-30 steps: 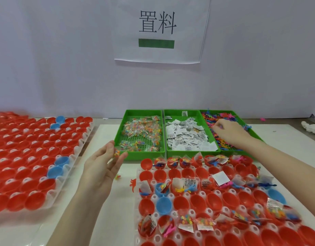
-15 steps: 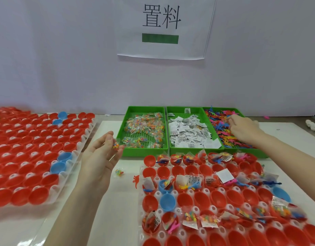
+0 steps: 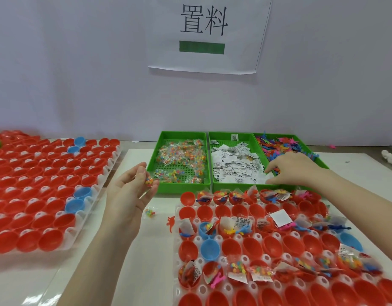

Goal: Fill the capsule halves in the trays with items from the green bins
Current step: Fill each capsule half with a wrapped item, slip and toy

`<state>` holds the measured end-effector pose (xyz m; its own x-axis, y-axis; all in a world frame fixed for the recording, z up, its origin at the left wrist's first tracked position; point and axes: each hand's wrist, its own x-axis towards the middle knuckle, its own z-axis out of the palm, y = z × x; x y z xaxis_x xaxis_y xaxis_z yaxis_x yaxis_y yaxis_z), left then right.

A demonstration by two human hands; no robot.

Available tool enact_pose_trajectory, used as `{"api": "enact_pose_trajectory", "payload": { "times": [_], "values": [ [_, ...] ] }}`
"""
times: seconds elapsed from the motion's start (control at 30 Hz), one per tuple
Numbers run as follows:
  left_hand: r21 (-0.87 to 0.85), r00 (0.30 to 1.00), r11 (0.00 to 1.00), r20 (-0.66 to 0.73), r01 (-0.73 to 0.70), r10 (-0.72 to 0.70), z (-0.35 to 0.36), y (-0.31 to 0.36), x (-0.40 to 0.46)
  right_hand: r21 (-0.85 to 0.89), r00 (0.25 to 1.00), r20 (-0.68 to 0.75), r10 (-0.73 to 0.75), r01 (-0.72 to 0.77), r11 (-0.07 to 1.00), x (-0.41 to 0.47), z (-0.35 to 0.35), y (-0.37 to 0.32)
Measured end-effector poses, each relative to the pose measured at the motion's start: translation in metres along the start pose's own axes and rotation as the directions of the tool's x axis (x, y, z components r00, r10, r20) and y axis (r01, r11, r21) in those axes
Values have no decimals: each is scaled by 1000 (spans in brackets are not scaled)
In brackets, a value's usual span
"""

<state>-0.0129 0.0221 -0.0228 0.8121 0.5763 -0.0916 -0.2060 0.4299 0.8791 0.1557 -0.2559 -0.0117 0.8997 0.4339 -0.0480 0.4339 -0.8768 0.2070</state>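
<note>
The right hand (image 3: 294, 167) slid from the toy bin (image 3: 321, 164) (apparently) to the paper slips (image 3: 234, 164).

The left hand (image 3: 130, 195) holds a small bead packet (image 3: 149, 181) beside 3 green bins (image 3: 184, 188). The right hand (image 3: 294, 168) reaches over the middle bin's paper slips (image 3: 234, 166), perhaps pinching one.

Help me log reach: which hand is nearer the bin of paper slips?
Right. The right hand reaches over the slip bin; the left hand hovers beyond the bead-packet bin.

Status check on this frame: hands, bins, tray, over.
Left hand pinches bead packet. Right hand reaching at middle bin edge, grip unclear. Near tray partly filled. Nothing blocking.
</note>
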Motion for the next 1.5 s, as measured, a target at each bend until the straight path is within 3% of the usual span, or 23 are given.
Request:
{"api": "enact_pose_trajectory", "payload": {
  "times": [0.1,0.2,0.3,0.43,0.63,0.73,0.87,0.97,1.03,1.13,1.37,1.5],
  "values": [
    [1,1000,1000,-7,4,-4,0,-1,0,45,999,-37,31,-29,999,2,-2,-6],
    [-2,1000,1000,-3,8,-8,0,-2,0,308,982,-131,139,-93,947,1,-6,-6],
    [-1,1000,1000,1,8,-8,-1,-2,0,496,915,-227,332,-185,848,0,-12,-1],
    [8,1000,1000,14,17,-17,0,-4,0,640,855,-40,516,-375,671,1,-5,12],
    [22,1000,1000,25,18,-18,0,-6,0,802,834,72,547,-374,466,-3,14,27],
    [29,999,999,30,18,-19,1,-7,-1,833,831,92,549,-366,414,-6,18,28],
    [37,999,999,28,20,-21,0,-8,-1,848,851,27,524,-297,438,-5,21,31],
    [38,999,999,33,20,-21,0,-9,0,815,868,-129,480,-183,549,-6,16,25],
    [39,999,999,37,20,-21,0,-10,-1,790,878,-157,452,-164,591,-7,16,24],
    [37,999,999,44,20,-22,1,-10,-1,739,870,-102,483,-259,622,-7,23,27],
    [58,998,998,48,27,-30,1,-12,0,558,749,-300,590,-364,746,-5,26,31],
    [58,998,998,49,32,-35,2,-12,0,613,753,-287,592,-331,718,-1,22,27]
  ]
}}
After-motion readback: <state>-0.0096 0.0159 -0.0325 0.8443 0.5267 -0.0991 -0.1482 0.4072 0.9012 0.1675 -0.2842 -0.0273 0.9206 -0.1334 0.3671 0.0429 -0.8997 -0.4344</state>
